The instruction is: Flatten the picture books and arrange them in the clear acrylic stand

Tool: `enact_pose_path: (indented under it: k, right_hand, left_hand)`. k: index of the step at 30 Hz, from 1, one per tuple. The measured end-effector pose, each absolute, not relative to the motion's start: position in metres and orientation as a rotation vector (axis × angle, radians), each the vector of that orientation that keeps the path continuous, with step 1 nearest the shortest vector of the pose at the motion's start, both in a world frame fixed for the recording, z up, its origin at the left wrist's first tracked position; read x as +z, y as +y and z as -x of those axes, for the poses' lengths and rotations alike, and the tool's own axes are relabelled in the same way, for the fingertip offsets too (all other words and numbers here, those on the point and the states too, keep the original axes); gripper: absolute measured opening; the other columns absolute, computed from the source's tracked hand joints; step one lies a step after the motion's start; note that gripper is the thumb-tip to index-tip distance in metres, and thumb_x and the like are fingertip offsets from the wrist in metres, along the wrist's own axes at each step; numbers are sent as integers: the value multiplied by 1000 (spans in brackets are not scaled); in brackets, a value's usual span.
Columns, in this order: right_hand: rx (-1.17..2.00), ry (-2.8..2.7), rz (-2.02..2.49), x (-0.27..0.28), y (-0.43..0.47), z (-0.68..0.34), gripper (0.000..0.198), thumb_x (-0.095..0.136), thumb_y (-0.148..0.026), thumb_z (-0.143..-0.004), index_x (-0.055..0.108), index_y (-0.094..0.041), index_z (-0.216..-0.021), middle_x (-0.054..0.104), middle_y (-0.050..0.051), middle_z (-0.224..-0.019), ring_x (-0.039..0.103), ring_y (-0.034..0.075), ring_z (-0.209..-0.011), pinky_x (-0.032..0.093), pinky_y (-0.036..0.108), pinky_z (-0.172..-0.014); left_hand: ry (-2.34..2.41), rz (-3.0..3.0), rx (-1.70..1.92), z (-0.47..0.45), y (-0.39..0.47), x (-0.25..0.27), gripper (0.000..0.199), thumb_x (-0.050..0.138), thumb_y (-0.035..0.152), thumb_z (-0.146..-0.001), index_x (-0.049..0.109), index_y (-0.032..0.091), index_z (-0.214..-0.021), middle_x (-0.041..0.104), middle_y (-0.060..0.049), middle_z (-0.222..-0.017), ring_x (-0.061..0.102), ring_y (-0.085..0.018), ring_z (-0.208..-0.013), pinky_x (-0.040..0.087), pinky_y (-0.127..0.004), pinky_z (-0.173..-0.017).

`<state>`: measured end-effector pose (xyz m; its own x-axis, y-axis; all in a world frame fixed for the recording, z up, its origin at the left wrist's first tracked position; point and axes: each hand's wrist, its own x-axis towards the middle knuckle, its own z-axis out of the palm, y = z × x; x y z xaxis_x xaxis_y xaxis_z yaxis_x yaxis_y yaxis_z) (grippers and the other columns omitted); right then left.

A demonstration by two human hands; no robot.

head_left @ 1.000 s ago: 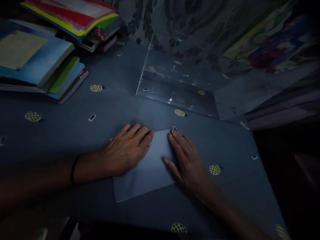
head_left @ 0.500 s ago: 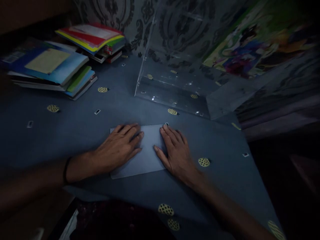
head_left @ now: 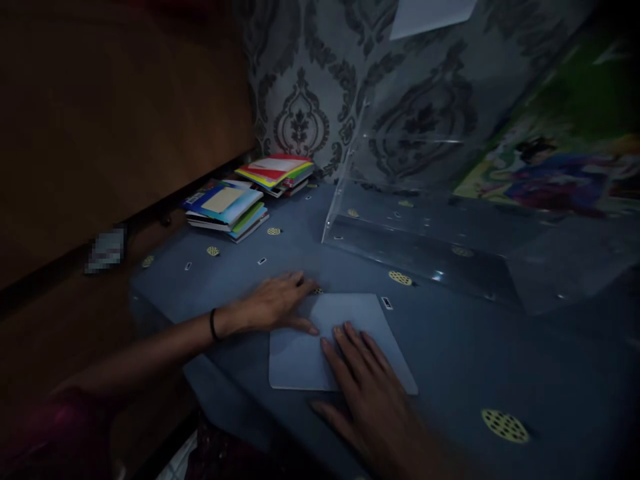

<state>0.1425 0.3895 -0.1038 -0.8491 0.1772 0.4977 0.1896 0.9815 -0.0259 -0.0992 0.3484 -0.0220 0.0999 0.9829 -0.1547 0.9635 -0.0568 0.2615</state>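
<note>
A pale, flat rectangular sheet or thin board [head_left: 300, 363] with rounded corners lies on the blue tablecloth; the dim light hides what it is made of. My right hand [head_left: 367, 387] rests on its near right part, fingers stretched out and thumb apart over the near edge. At the far left corner is my left hand [head_left: 277, 303], slightly blurred, with fingers spread and the thumb over the sheet. A dark band circles my left wrist. Neither hand grips anything.
Two stacks of books, a nearer blue-covered one [head_left: 223, 203] and a red-and-yellow one [head_left: 275, 170], sit at the back left. A clear plastic stand [head_left: 425, 260] occupies the back right, with a colourful picture book [head_left: 550, 167] in it. Patterned wallpaper [head_left: 300, 120] lies behind.
The view has swung left and up. My left hand has shifted to the sheet's far left corner. My right hand has slid from the right edge onto the sheet's near right part.
</note>
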Motion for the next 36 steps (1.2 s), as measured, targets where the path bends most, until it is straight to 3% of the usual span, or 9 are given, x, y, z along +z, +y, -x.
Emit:
enact_pose_path:
  k: [4, 7, 12, 18, 23, 28, 31, 33, 36]
  right_hand:
    - [26, -2656, 245, -107, 389, -143, 79, 51, -61, -96, 34, -15, -157, 51, 20, -152, 38, 39, -147, 44, 61, -110]
    - [66, -2689, 220, -103, 389, -143, 93, 55, -63, -93, 15, -15, -163, 50, 19, -153, 39, 40, -146, 44, 64, -110]
    - [146, -2756, 149, -92, 388, -145, 108, 65, -60, -87, 4, -15, -164, 37, 20, -161, 34, 43, -148, 44, 66, -110]
    - [269, -2635, 229, -83, 390, -147, 75, 47, -20, -97, 12, -20, -163, 35, 14, -163, 35, 34, -149, 47, 59, -112]
    - [600, -2423, 218, -69, 398, -144, 58, 51, -32, -102, 34, -32, -158, 51, 9, -153, 49, 30, -141, 47, 58, -112]
    - [996, -2231, 357, -44, 405, -145, 37, 55, -34, -101, 63, -29, -137, 67, 7, -137, 62, 28, -128, 50, 52, -110]
    - [1119, -2006, 564, -28, 411, -142, 23, 61, -38, -97, 79, -23, -98, 79, 3, -92, 74, 22, -85, 62, 37, -80]
    - [1163, -1811, 696, -21, 417, -138, 33, 67, -45, -92, 73, -21, -71, 67, -1, -63, 62, 16, -58, 55, 29, -57]
    - [1309, -1498, 804, -20, 426, -130, 44, 71, -57, -84, 65, -20, -63, 60, -2, -58, 54, 14, -53, 47, 27, -49]
  left_hand:
    - [1731, -1939, 336, 106, 347, -13, 67, 70, 43, -90, 45, 24, -149, 67, -10, -126, 64, -28, -108, 49, -40, -92]
    - [1351, -1704, 510, 120, 347, -8, 43, 70, 29, -88, 67, 23, -130, 71, -5, -124, 65, -24, -110, 48, -32, -95]
    - [1059, -1152, 745, 135, 347, -15, 27, 70, 34, -85, 81, 16, -101, 75, -3, -79, 61, -11, -63, 46, -19, -58]
    - [844, -948, 1000, 130, 348, -34, 31, 71, 25, -71, 81, 15, -99, 77, -9, -104, 68, -16, -85, 54, -22, -75]
    - [960, -1174, 1074, 131, 352, -38, 31, 75, 21, -77, 80, 21, -107, 74, -8, -111, 67, -18, -96, 52, -27, -86]
    - [1112, -1451, 1149, 130, 361, -34, 21, 76, 29, -82, 81, 23, -101, 68, -9, -122, 63, -21, -110, 50, -32, -95]
    - [1107, -1362, 1180, 120, 371, -25, 29, 81, 40, -78, 80, 19, -99, 73, -10, -111, 67, -23, -102, 53, -33, -88]
    - [1074, -1245, 1243, 111, 379, -19, 38, 84, 49, -73, 79, 17, -94, 75, -8, -93, 69, -20, -86, 55, -31, -80]
    - [1047, -1138, 1328, 96, 393, -15, 48, 88, 59, -63, 74, 15, -78, 71, -3, -75, 66, -15, -71, 57, -27, -70]
